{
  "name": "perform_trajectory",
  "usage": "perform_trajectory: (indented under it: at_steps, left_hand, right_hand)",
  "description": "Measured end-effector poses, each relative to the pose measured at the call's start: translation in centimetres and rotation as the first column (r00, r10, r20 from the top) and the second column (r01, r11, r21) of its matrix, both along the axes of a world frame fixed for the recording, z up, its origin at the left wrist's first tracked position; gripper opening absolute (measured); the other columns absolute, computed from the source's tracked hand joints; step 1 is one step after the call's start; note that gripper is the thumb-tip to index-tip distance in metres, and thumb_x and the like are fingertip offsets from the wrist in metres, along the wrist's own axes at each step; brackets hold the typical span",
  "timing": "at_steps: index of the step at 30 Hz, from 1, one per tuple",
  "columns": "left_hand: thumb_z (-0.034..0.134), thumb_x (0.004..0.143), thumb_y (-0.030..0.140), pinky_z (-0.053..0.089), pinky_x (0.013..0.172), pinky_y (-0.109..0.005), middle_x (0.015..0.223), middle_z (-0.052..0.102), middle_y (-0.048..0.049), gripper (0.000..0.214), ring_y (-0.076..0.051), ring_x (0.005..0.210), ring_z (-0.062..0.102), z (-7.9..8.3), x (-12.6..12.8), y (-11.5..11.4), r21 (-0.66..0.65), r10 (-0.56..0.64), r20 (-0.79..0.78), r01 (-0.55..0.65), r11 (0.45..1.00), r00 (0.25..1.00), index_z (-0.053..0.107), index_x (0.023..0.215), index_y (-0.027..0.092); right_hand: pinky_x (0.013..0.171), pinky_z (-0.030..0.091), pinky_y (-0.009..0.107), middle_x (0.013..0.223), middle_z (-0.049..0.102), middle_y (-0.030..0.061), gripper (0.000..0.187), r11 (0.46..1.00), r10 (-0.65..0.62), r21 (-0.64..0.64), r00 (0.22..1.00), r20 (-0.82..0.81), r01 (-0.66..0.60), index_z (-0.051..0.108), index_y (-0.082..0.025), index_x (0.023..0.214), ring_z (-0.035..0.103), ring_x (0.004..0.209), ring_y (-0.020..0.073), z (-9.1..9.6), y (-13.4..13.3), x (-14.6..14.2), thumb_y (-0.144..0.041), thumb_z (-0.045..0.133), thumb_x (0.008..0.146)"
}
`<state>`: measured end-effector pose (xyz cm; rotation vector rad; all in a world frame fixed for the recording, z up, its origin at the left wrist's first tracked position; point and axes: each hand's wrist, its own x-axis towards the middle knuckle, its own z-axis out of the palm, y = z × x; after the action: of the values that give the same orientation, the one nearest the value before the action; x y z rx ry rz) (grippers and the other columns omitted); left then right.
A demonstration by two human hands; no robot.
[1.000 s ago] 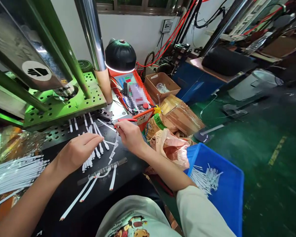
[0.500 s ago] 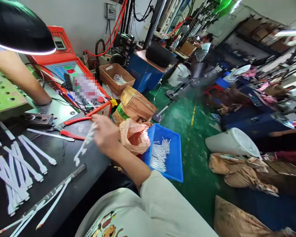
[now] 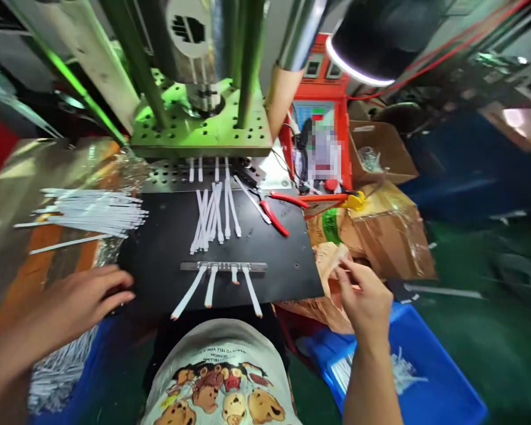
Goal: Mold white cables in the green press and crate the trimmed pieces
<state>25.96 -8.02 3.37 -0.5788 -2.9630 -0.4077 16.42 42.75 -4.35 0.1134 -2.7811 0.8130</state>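
Note:
My left hand is at the table's left edge, its thumb and fingers apart with nothing between them. Beside it a pile of white flat strips lies on a cardboard-covered surface. My right hand is at the mouth of a brown paper bag, fingers drawn together; whether they pinch the bag's rim or a small piece is unclear. Between the hands, a narrow metal bar holds several white strips that point towards me. Behind it, more strips lie loosely bunched on the black table.
A press with a green drilled plate stands behind the table. Red-handled pliers lie on the right. Further right are a red control box, cartons and a blue bin. Another blue bin is below left.
The view has swung left to face the table and press. My right hand, which held a white plastic piece over the table, is now at the paper bag. My left hand has come into view.

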Motion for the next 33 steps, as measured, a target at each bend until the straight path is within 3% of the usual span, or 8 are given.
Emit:
perform_trajectory:
  at_steps: [3, 6, 12, 16, 21, 24, 29, 33]
  left_hand:
    - [0.047, 0.102, 0.029, 0.052, 0.074, -0.020, 0.092, 0.070, -0.0021, 0.026, -0.013, 0.081, 0.067, 0.0, -1.7, 3.3, 0.132, -0.077, 0.017, 0.074, 0.988, 0.997, 0.071, 0.106, 0.021]
    - [0.049, 0.098, 0.015, 0.054, 0.085, -0.025, 0.103, 0.068, -0.0070, 0.031, -0.016, 0.094, 0.066, -0.9, -3.2, 7.5, 0.255, -0.064, -0.063, 0.078, 0.964, 0.996, 0.064, 0.125, 0.019]
    - [0.051, 0.097, 0.011, 0.051, 0.067, -0.018, 0.084, 0.062, -0.0036, 0.025, -0.010, 0.074, 0.061, -2.7, -4.1, 11.1, 0.539, -0.062, -0.197, 0.161, 0.827, 0.978, 0.068, 0.113, 0.018]
    - [0.057, 0.095, 0.019, 0.047, 0.062, -0.019, 0.084, 0.062, -0.0034, 0.015, -0.010, 0.071, 0.060, -2.9, -5.5, 11.0, 0.708, 0.062, -0.069, 0.005, 0.706, 0.996, 0.070, 0.089, 0.017]
    - [0.060, 0.094, 0.023, 0.033, 0.051, -0.021, 0.056, 0.048, 0.0036, 0.037, -0.008, 0.053, 0.047, -2.5, -9.0, 11.1, 0.393, 0.306, 0.223, -0.373, 0.841, 0.926, 0.054, 0.058, 0.014]
    - [0.072, 0.087, 0.031, 0.035, 0.054, -0.022, 0.061, 0.055, 0.0037, 0.024, -0.010, 0.058, 0.053, -2.5, -10.2, 9.5, 0.266, 0.380, 0.209, -0.426, 0.865, 0.901, 0.062, 0.073, 0.014]
    - [0.066, 0.091, 0.020, 0.040, 0.069, -0.027, 0.086, 0.063, -0.0014, 0.002, -0.017, 0.081, 0.060, -1.7, -6.7, 3.4, 0.048, 0.418, 0.124, -0.426, 0.903, 0.900, 0.066, 0.088, 0.019]
    - [0.048, 0.098, 0.018, 0.040, 0.083, -0.039, 0.097, 0.061, -0.0103, 0.016, -0.027, 0.096, 0.055, -1.6, -3.5, -2.9, -0.094, 0.513, -0.022, -0.513, 0.853, 0.858, 0.063, 0.093, 0.015]
  right_hand:
    - [0.078, 0.054, 0.029, 0.104, 0.067, 0.0079, 0.032, 0.773, 0.595, -0.195, 0.796, -0.106, -0.604, 0.065, -0.026, 0.126, 0.066, 0.091, 0.0178, 2.0, -8.3, -0.3, -0.020, 0.056, 0.096]
    - [0.072, 0.054, 0.024, 0.102, 0.062, 0.0063, 0.043, 0.561, 0.744, -0.273, 0.620, -0.247, -0.782, 0.057, -0.028, 0.137, 0.063, 0.084, 0.0136, 2.9, -14.3, -0.4, -0.014, 0.054, 0.097]
    - [0.062, 0.049, 0.024, 0.088, 0.062, 0.0049, 0.030, 0.529, 0.728, -0.336, 0.621, -0.291, -0.779, 0.071, -0.025, 0.116, 0.059, 0.072, 0.0131, 3.2, -16.3, -0.6, -0.013, 0.056, 0.093]
    - [0.063, 0.050, 0.025, 0.080, 0.066, 0.0047, 0.017, 0.550, 0.680, -0.525, 0.713, -0.171, -0.650, 0.073, -0.020, 0.088, 0.062, 0.071, 0.0144, 4.8, -16.1, -3.1, -0.024, 0.058, 0.095]
    - [0.048, 0.036, 0.025, 0.054, 0.054, -0.0004, 0.042, 0.797, 0.599, -0.318, 0.739, 0.307, -0.513, 0.055, -0.019, 0.061, 0.049, 0.050, 0.0134, 3.8, -16.7, -9.8, -0.048, 0.054, 0.091]
    - [0.052, 0.040, 0.027, 0.064, 0.063, 0.0010, 0.032, 0.842, 0.524, -0.087, 0.769, 0.366, -0.532, 0.065, -0.019, 0.082, 0.055, 0.052, 0.0156, 2.5, -18.8, -12.9, -0.049, 0.057, 0.085]
    - [0.060, 0.045, 0.032, 0.089, 0.071, 0.0115, 0.033, 0.741, 0.574, 0.313, 0.803, 0.162, -0.594, 0.068, -0.014, 0.110, 0.067, 0.071, 0.0241, 4.0, -22.8, -12.4, -0.038, 0.052, 0.093]
    - [0.068, 0.049, 0.030, 0.100, 0.069, 0.0113, 0.026, 0.515, 0.733, 0.395, 0.630, 0.257, -0.761, 0.069, -0.017, 0.113, 0.069, 0.083, 0.0226, 7.0, -28.7, -10.5, -0.026, 0.050, 0.098]
